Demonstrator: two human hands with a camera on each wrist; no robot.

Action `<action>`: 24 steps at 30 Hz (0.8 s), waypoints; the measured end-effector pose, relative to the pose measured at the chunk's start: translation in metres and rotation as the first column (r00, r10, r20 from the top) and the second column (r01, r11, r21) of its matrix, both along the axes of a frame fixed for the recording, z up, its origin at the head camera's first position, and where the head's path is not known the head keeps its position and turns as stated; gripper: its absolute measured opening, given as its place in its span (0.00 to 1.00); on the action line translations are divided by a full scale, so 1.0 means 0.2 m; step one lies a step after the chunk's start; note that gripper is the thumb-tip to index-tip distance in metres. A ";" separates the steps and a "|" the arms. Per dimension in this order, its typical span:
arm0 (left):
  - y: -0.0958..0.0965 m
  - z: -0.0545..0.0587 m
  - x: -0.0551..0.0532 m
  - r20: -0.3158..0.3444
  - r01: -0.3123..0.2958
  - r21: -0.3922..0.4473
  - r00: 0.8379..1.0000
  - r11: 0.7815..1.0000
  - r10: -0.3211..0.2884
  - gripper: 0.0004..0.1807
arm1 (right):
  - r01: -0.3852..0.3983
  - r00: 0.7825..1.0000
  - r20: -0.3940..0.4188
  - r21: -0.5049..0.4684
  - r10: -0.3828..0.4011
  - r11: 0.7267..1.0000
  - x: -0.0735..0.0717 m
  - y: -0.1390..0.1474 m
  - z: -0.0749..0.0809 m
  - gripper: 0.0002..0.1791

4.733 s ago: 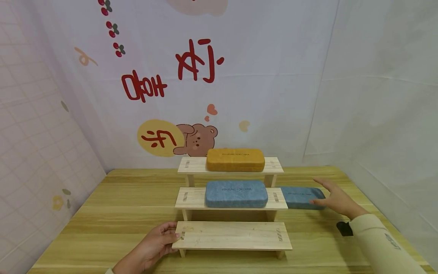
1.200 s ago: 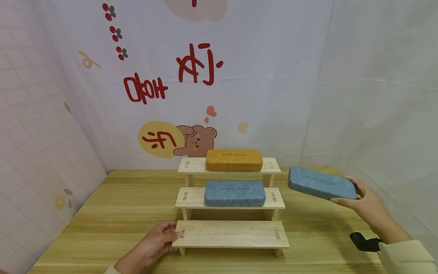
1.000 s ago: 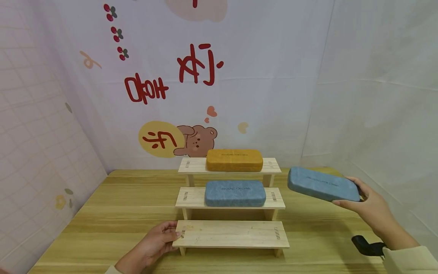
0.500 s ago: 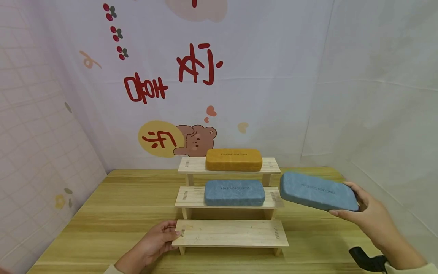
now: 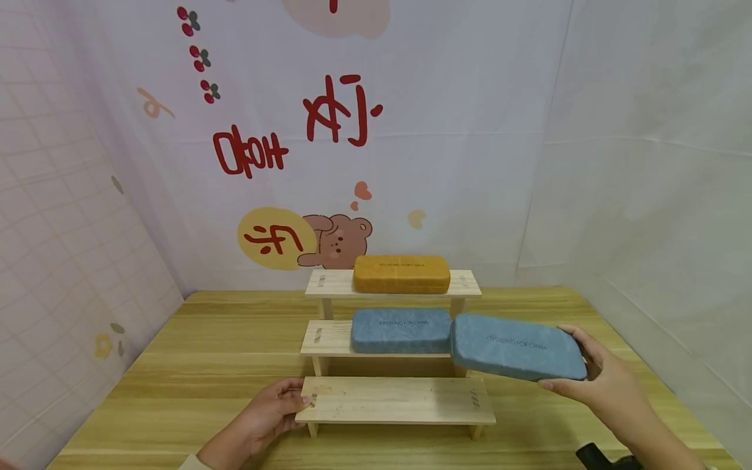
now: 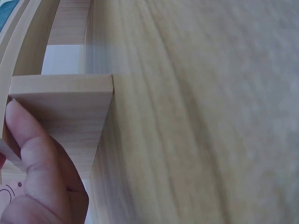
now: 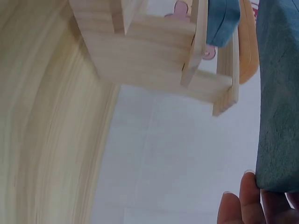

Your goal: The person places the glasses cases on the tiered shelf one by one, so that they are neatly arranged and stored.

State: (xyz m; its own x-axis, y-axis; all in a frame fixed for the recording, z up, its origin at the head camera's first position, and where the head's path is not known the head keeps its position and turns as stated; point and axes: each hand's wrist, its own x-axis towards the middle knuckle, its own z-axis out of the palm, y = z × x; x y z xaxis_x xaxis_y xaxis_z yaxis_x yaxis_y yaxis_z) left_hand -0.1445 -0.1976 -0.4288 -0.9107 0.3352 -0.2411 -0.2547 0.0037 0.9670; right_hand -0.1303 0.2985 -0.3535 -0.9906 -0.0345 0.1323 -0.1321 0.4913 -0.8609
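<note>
A three-step wooden display rack (image 5: 396, 401) stands on the table. My left hand (image 5: 267, 418) grips the left end of its lowest board, thumb on top; in the left wrist view its fingers (image 6: 35, 154) curl beneath that board. Off to the right, my right hand (image 5: 608, 382) holds a blue glasses case (image 5: 517, 346) by its right end, slightly tilted and raised off the table. The case's left end overlaps the middle step in the head view. A second blue glasses case (image 5: 399, 331) lies on the middle step, and a mustard-yellow glasses case (image 5: 402, 274) on the top one.
The wood-grain table (image 5: 235, 339) extends on both sides of the rack. A printed white cloth (image 5: 458, 130) hangs behind and along the sides. Part of a black wrist mount (image 5: 608, 457) shows under the right forearm.
My right hand picked up the blue glasses case from the table right of the rack, then brought it leftward and lower towards the rack. My left hand stays on the lowest board.
</note>
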 end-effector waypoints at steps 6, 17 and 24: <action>0.00 0.00 0.00 -0.002 -0.005 0.003 1.000 1.000 0.005 0.35 | 0.001 0.999 0.048 -0.041 0.001 0.999 0.02 -0.12 -0.01 0.49; -0.01 -0.01 0.00 -0.001 0.005 0.003 1.000 1.000 -0.005 0.36 | -0.006 0.997 0.079 -0.052 0.010 0.999 0.03 -0.30 -0.04 0.51; -0.01 -0.01 -0.01 -0.005 0.001 -0.004 1.000 1.000 -0.002 0.36 | 0.008 0.994 0.111 0.016 -0.009 1.000 0.05 -0.39 -0.07 0.52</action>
